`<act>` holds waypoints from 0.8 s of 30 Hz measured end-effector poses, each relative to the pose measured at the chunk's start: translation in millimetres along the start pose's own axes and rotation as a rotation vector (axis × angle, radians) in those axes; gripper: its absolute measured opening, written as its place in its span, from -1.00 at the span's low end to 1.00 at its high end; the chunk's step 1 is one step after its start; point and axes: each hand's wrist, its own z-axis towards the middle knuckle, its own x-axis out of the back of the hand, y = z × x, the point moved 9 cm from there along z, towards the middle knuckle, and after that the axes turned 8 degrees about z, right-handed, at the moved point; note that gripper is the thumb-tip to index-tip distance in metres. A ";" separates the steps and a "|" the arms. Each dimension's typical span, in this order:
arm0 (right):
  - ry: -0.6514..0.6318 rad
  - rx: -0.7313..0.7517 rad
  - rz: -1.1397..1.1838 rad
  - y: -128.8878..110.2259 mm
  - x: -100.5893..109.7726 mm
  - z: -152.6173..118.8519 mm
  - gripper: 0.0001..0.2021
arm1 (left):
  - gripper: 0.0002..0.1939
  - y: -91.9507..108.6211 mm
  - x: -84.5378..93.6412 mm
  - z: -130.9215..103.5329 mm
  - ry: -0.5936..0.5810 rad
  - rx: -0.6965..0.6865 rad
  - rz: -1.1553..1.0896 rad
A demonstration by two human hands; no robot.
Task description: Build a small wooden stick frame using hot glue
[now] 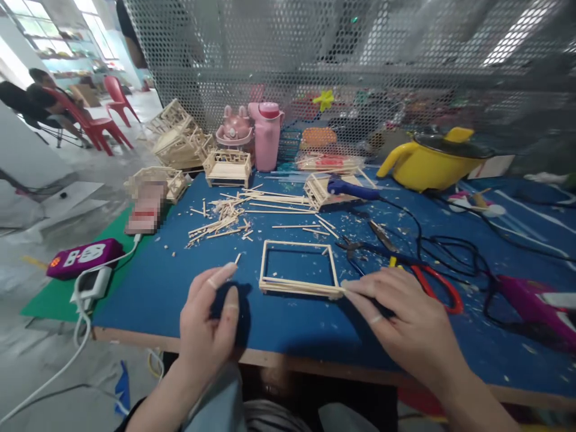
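Note:
A small rectangular frame of pale wooden sticks (pixel 299 288) rests on the blue table top in front of me. My right hand (pixel 400 318) has its thumb and fingertips pinched at the frame's near right corner. My left hand (pixel 209 318) is left of the frame, not touching it, with thumb and index finger apart. A short stick (pixel 237 259) shows at the left index fingertip; whether the finger touches it is unclear. Beyond the frame lies a pile of loose sticks (pixel 225 222).
Pliers (pixel 355 249), red-handled scissors (pixel 438 288) and a blue glue gun (pixel 353 189) with a cable lie right. Small wooden models (pixel 228 167), a pink bottle (pixel 267 138) and a yellow pot (pixel 427 162) stand behind. A phone (pixel 146 207) is at left.

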 end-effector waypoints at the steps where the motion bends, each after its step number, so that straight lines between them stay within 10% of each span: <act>1: -0.001 -0.005 -0.003 3.1 -1.9 1.4 -0.91 | -0.65 -11.0 -1.7 -1.4 -0.022 0.073 -0.007; 14: -0.092 -0.008 -0.017 8.3 -14.7 6.1 -0.87 | -0.67 11.9 -16.8 7.1 -0.137 -0.017 0.069; 24: -0.152 -0.047 0.016 11.9 -24.1 7.7 -0.82 | -0.47 96.7 -79.8 -12.7 -0.341 -0.482 0.431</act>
